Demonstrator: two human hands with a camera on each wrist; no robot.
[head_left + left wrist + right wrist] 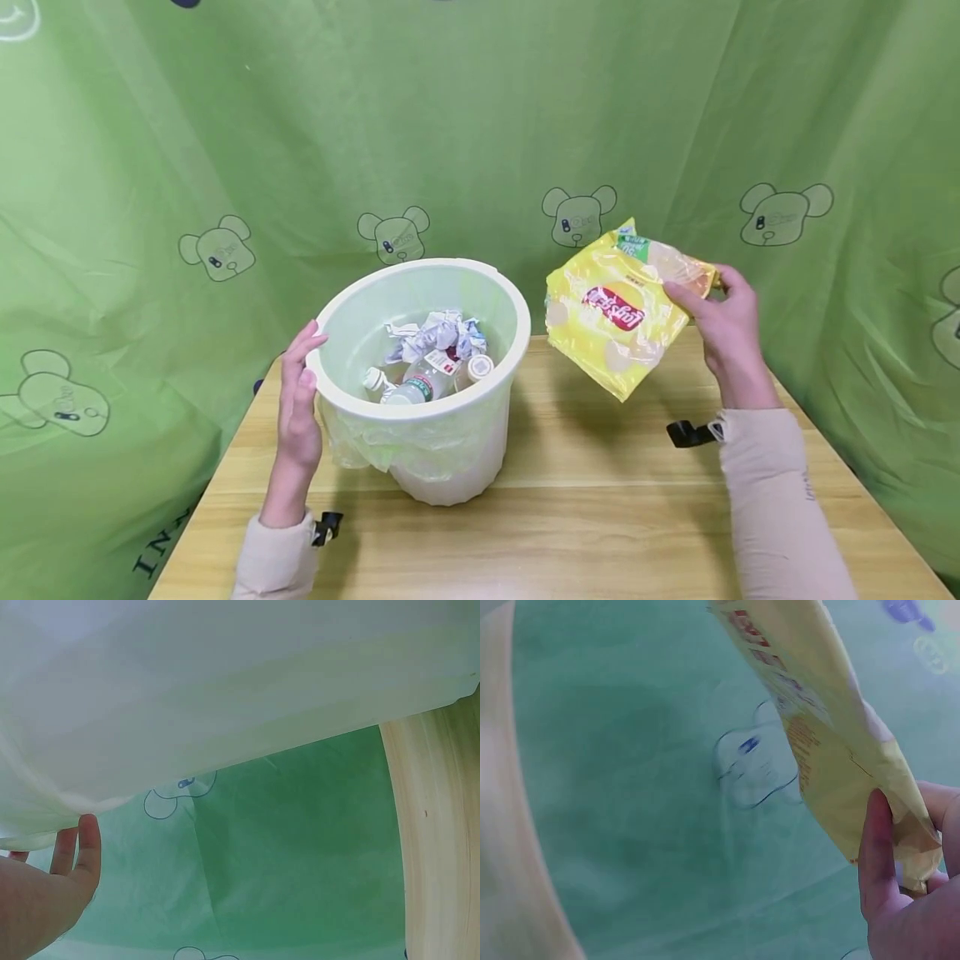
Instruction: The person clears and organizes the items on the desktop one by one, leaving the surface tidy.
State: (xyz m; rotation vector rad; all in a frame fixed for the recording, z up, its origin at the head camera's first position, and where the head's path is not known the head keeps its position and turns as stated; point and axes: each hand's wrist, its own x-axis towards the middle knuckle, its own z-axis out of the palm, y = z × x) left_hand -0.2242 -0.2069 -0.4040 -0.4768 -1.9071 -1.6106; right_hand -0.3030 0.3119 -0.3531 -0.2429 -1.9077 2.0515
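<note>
A yellow chip bag (617, 312) with a red logo is pinched at one corner between the thumb and fingers of my right hand (723, 321). It hangs in the air to the right of a white trash bin (457, 450). In the right wrist view the bag (829, 742) looks flattened, seen from its edge. My left hand (298, 417) touches the left side of the bin's rim with fairly straight fingers. Inside the bin lie crumpled paper (438, 333) and several plastic bottles (423, 385). The left wrist view shows fingertips (88, 829) against the rim.
The bin stands on a wooden table (600, 517), with a thin plastic liner (360, 442) folded over its outside. A green curtain (480, 125) printed with bear heads hangs behind and at both sides. Black straps sit at both wrists.
</note>
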